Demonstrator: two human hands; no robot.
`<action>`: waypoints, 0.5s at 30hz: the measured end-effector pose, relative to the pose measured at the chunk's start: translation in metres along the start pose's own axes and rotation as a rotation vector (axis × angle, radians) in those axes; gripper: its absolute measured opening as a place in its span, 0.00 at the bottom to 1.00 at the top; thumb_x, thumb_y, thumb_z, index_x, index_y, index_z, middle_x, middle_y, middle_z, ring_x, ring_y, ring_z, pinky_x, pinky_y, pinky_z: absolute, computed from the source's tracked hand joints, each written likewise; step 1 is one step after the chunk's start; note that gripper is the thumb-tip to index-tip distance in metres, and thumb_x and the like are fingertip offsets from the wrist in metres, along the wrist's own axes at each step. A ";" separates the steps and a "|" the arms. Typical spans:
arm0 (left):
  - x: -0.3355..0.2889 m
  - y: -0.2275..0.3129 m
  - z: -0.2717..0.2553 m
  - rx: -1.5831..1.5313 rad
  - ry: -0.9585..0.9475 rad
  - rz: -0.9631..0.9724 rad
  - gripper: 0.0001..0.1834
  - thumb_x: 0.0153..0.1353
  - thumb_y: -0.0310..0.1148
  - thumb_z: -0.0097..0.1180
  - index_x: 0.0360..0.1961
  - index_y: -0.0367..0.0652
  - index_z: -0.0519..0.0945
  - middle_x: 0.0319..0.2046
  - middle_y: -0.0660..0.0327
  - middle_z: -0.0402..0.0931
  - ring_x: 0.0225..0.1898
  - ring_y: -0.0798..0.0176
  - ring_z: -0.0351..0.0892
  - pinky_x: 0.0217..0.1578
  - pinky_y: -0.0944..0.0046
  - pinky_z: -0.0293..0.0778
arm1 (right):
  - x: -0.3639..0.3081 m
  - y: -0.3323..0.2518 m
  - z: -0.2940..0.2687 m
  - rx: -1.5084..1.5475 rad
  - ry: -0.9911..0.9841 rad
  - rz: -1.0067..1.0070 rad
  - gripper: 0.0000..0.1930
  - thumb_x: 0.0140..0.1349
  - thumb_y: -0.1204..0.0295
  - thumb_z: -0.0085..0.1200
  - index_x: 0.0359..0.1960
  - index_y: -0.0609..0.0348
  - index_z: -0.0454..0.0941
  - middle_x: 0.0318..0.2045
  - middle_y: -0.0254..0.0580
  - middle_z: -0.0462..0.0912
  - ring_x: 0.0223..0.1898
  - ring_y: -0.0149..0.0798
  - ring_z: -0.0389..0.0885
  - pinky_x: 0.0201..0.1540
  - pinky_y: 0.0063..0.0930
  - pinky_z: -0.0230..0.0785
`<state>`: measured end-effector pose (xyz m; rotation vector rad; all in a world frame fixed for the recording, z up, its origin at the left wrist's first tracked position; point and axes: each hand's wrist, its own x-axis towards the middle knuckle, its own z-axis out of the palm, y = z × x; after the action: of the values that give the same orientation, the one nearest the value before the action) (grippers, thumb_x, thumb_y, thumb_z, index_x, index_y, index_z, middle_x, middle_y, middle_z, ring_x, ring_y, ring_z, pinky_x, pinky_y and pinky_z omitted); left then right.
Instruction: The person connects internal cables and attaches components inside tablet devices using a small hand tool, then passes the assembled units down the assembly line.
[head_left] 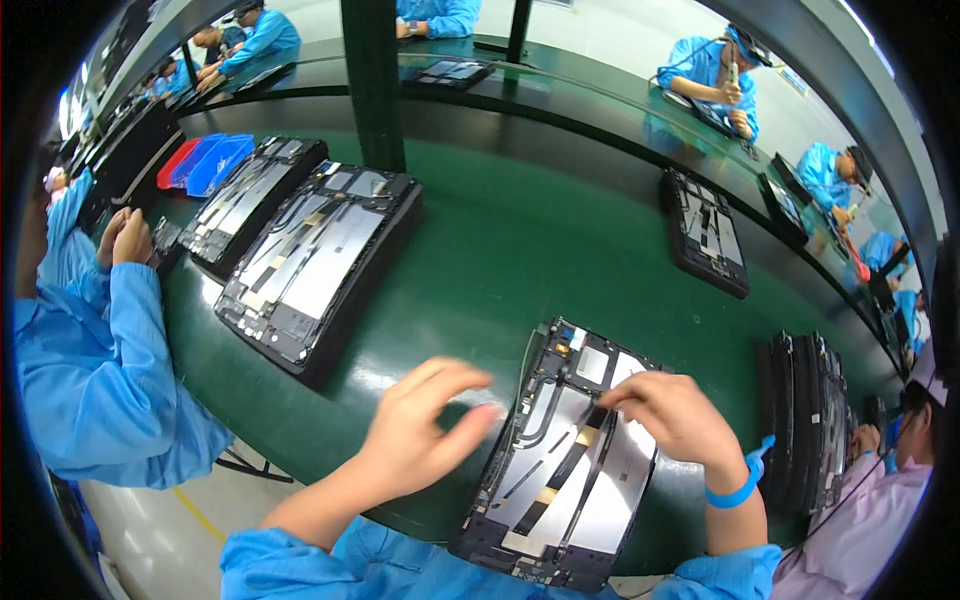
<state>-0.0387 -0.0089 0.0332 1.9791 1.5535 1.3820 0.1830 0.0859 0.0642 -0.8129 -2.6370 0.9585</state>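
Your left hand [415,428], thumb and fingers apart, hovers left of the opened device [618,492]; your right hand's [672,415] fingers meet at its dark strip [569,466], grip indeterminate. The device lies innards-up on the desk [500,220], presumably for access.

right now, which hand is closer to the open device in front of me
Right: your right hand is over the open device, fingertips at its upper part; your left hand is just off its left edge.

The green table [500,250] carries an opened tablet-like device [618,490], similar devices [335,255], a red bin [177,165] and blue bins [222,165].
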 end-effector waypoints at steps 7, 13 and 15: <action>-0.070 0.020 -0.003 -0.062 -0.160 -0.318 0.11 0.41 0.31 0.55 0.28 0.38 0.72 0.23 0.57 0.70 0.26 0.57 0.71 0.26 0.66 0.68 | 0.080 -0.014 0.015 -0.001 -0.455 -0.216 0.08 0.43 0.72 0.50 0.26 0.61 0.70 0.22 0.46 0.73 0.28 0.45 0.72 0.30 0.32 0.63; -0.070 0.019 0.006 -0.014 -0.209 -0.200 0.12 0.42 0.33 0.54 0.30 0.40 0.72 0.24 0.59 0.69 0.25 0.59 0.71 0.26 0.66 0.67 | 0.097 -0.015 0.028 -0.150 -0.714 -0.285 0.07 0.43 0.71 0.51 0.25 0.58 0.71 0.20 0.40 0.71 0.27 0.40 0.70 0.28 0.29 0.61; -0.070 0.020 0.006 -0.019 -0.257 -0.201 0.14 0.39 0.31 0.57 0.30 0.39 0.73 0.24 0.58 0.70 0.26 0.59 0.71 0.26 0.67 0.68 | 0.099 -0.017 0.028 -0.146 -0.732 -0.275 0.07 0.41 0.72 0.52 0.24 0.57 0.71 0.21 0.41 0.72 0.28 0.42 0.71 0.28 0.32 0.61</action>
<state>-0.0198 -0.0749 0.0086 1.8459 1.5626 1.0176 0.0837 0.1169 0.0555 -0.0954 -3.3374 1.1562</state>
